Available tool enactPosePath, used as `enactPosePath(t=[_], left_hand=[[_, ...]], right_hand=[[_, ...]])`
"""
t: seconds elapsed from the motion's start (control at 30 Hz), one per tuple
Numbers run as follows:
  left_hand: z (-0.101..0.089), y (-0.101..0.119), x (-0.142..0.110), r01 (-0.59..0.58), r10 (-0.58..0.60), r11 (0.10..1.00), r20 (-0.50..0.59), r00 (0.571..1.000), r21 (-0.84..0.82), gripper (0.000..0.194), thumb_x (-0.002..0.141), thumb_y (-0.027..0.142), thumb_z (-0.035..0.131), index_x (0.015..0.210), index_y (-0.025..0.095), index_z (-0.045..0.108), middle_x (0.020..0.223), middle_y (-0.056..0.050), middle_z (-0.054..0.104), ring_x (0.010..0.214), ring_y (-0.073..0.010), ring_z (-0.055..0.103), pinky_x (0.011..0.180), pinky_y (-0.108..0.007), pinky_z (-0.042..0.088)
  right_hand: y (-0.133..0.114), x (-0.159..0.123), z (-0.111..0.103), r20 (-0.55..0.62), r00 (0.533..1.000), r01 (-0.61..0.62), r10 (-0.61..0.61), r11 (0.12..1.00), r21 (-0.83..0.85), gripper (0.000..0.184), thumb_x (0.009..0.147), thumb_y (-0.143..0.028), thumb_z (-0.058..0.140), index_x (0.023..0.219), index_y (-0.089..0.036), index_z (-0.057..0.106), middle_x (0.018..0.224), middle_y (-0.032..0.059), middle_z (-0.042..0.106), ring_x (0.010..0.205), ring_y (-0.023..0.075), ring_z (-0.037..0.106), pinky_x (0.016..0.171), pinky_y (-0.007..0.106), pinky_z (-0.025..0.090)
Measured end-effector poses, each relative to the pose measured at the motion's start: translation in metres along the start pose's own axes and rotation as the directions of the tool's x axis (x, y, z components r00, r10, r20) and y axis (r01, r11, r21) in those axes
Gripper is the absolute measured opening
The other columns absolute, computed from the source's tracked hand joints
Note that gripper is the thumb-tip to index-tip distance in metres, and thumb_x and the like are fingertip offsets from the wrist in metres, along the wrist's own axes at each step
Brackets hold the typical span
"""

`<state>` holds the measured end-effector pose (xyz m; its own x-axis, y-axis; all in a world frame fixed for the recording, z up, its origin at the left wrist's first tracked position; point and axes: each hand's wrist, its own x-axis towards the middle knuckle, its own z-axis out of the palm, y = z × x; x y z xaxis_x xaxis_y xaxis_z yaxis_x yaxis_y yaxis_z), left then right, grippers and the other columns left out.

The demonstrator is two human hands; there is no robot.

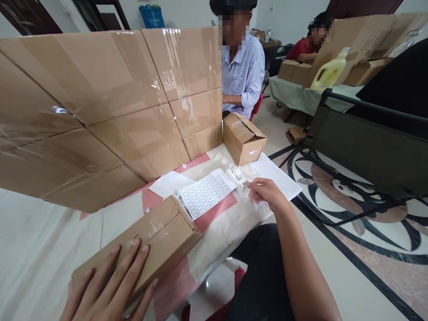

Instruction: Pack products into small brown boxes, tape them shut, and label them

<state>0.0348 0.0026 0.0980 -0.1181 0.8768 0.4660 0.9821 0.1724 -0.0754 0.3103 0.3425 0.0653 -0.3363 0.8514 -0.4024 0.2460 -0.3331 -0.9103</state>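
Observation:
My left hand (113,281) lies with fingers spread on top of a long closed cardboard box (157,227), which has clear tape along its lid. My right hand (265,191) is at the front end of a small white tape dispenser (238,176), its fingertips drawn together at the cutter edge. Whether a tape end is between those fingertips is too small to make out. Left of the dispenser, a sheet of blue-outlined blank labels (207,191) lies on the cloth, close to the end of the long box.
A wall of taped cardboard (117,89) stands along the table's far side. A smaller carton (244,138) sits beyond the dispenser, near white paper (281,178). One person (244,76) sits behind the wall, another (306,47) farther right. A dark folding chair (361,156) stands right.

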Motion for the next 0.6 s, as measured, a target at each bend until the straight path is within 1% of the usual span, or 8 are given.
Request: enactPosePath(t=[0.1,0.17,0.23,0.3,0.37,0.47,0.6], left_hand=[[0.001,0.0,-0.001,-0.003,0.003,1.0,0.002,1.0,-0.009,0.072,0.09,0.043,0.053,0.159,0.028,0.036,0.155,-0.004,0.052,0.142,-0.0352,0.046,0.119,-0.053,0.029],[0.002,-0.001,-0.002,0.013,-0.013,1.0,0.006,1.0,-0.013,0.071,0.091,0.043,0.053,0.159,0.029,0.036,0.155,-0.004,0.051,0.143,-0.0354,0.045,0.12,-0.053,0.028],[0.002,-0.001,-0.002,0.021,-0.021,1.0,0.005,1.0,-0.015,0.071,0.091,0.044,0.052,0.159,0.029,0.036,0.156,-0.003,0.051,0.143,-0.0354,0.045,0.12,-0.053,0.028],[0.001,-0.001,-0.002,0.019,-0.019,1.0,0.005,1.0,-0.015,0.071,0.091,0.045,0.051,0.159,0.03,0.036,0.155,-0.003,0.051,0.142,-0.0355,0.045,0.119,-0.054,0.029],[0.001,0.0,-0.001,0.021,-0.021,1.0,0.014,1.0,-0.014,0.071,0.092,0.047,0.049,0.159,0.03,0.034,0.155,-0.002,0.051,0.142,-0.0359,0.045,0.119,-0.055,0.029],[0.0,0.002,-0.001,0.042,-0.042,0.999,0.026,0.999,-0.01,0.069,0.093,0.048,0.047,0.16,0.031,0.033,0.155,-0.002,0.051,0.143,-0.0359,0.045,0.119,-0.056,0.03],[-0.002,0.003,-0.001,0.056,-0.056,0.998,0.04,0.998,-0.003,0.07,0.094,0.05,0.044,0.16,0.032,0.03,0.156,0.0,0.05,0.144,-0.0352,0.043,0.119,-0.055,0.029]], right_hand=[[0.002,0.002,0.001,-0.002,0.997,-0.075,0.075,0.993,-0.089,0.036,0.089,-0.041,0.073,0.07,-0.018,0.053,0.064,0.0042,0.071,0.047,0.013,0.066,0.038,0.017,0.039],[0.002,0.002,0.002,0.006,0.993,-0.117,0.118,0.985,-0.125,0.034,0.091,-0.042,0.071,0.074,-0.018,0.055,0.069,0.0058,0.072,0.047,0.0135,0.067,0.038,0.017,0.04],[0.002,0.002,0.002,0.015,0.992,-0.118,0.122,0.981,-0.156,0.03,0.093,-0.04,0.068,0.078,-0.016,0.058,0.079,0.008,0.074,0.05,0.0135,0.069,0.038,0.017,0.041],[0.002,0.001,0.002,0.02,0.995,-0.095,0.101,0.978,-0.183,0.025,0.094,-0.037,0.066,0.082,-0.015,0.061,0.094,0.0098,0.075,0.055,0.0131,0.071,0.037,0.017,0.04],[0.003,0.001,0.0,0.034,0.997,-0.067,0.075,0.979,-0.192,0.022,0.093,-0.033,0.066,0.081,-0.015,0.062,0.101,0.0093,0.073,0.061,0.0128,0.073,0.037,0.015,0.039],[0.008,0.004,-0.003,0.083,0.995,-0.045,0.06,0.984,-0.172,0.019,0.09,-0.03,0.068,0.081,-0.016,0.061,0.093,0.0069,0.072,0.066,0.0135,0.074,0.038,0.014,0.04],[0.015,0.011,-0.006,0.099,0.994,-0.022,0.039,0.986,-0.165,0.019,0.088,-0.029,0.072,0.082,-0.016,0.06,0.084,0.0045,0.07,0.06,0.0127,0.072,0.036,0.013,0.037]])
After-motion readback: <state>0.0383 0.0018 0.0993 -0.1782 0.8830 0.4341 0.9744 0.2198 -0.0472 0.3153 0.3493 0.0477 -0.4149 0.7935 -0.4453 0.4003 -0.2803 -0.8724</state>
